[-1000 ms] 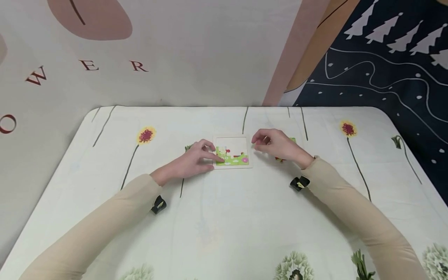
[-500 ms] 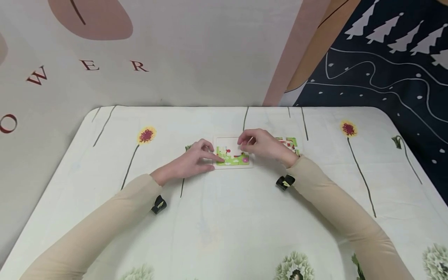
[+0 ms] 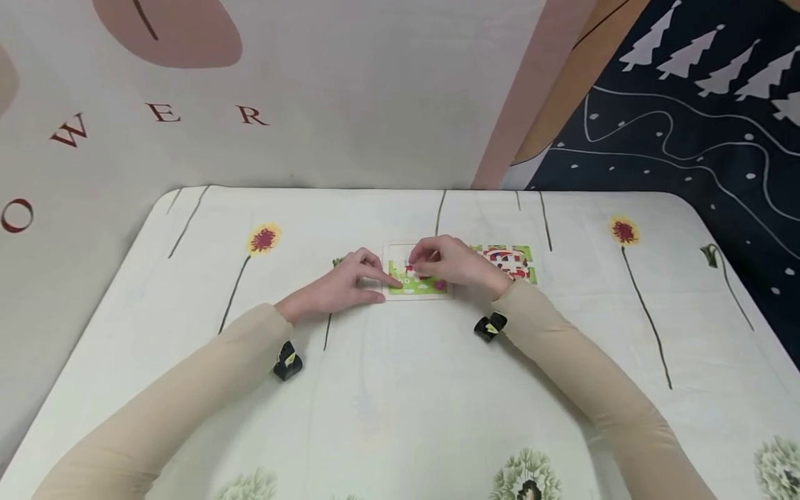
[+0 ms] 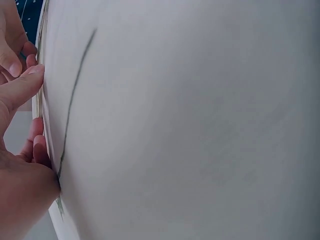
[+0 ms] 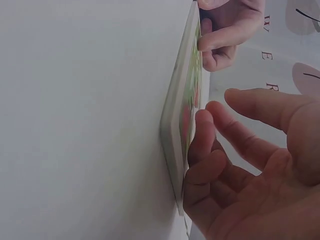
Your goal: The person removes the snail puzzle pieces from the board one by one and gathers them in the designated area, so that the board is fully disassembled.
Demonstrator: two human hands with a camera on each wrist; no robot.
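Observation:
A jigsaw puzzle board (image 3: 417, 298) lies on the table, a green picture filling its lower part. My left hand (image 3: 342, 283) is at its left edge, with the index finger laid on the green picture and the thumb at the near left corner. Over the board's upper right is my right hand (image 3: 453, 262), thumb and index tips close together. In the right wrist view a narrow gap shows between these tips, and other fingers of the right hand (image 5: 250, 170) are curled beside the board's edge (image 5: 171, 120). Whether a piece is between the tips cannot be made out.
Right of the board lies a group of green, red and white puzzle pieces (image 3: 521, 260), partly behind the right wrist. The white tablecloth (image 3: 375, 389) is printed with flowers. A wall hanging (image 3: 375, 104) rises behind the table's far edge.
My right hand has moved left from beside the loose pieces to over the board, uncovering more of those pieces. The left hand stays in place on the board.

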